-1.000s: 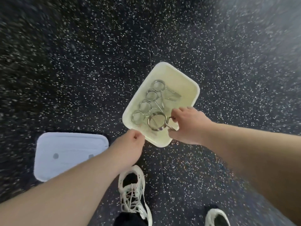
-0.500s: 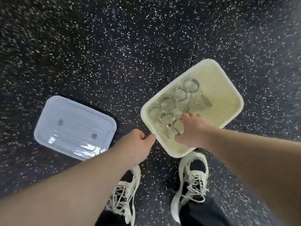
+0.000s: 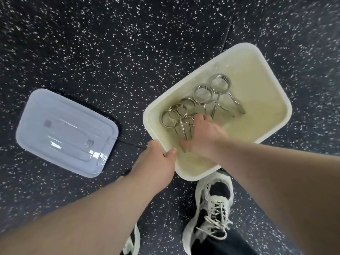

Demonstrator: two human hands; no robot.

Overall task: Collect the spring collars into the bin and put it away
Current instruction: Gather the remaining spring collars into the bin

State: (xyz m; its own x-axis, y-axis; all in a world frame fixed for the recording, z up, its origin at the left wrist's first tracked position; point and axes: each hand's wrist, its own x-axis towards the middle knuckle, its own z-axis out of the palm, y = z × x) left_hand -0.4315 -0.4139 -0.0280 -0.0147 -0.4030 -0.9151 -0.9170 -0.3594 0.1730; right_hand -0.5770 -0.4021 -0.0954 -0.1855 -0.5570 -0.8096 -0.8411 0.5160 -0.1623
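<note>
Inside: coiled steel spring collars [image 3: 185, 109], smooth bin [image 3: 272, 126].

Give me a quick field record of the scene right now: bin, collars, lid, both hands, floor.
bin: cream plastic bin, open, on the floor
collars: five metal spring collars inside the bin, lying in a row, some overlapping
lid: translucent lid lying on the floor, left of the bin, apart from it
left hand: left hand gripping the bin's near rim
right hand: right hand inside the bin, on the handles of the nearest collar
floor: dark speckled floor; no loose collars in view
</note>
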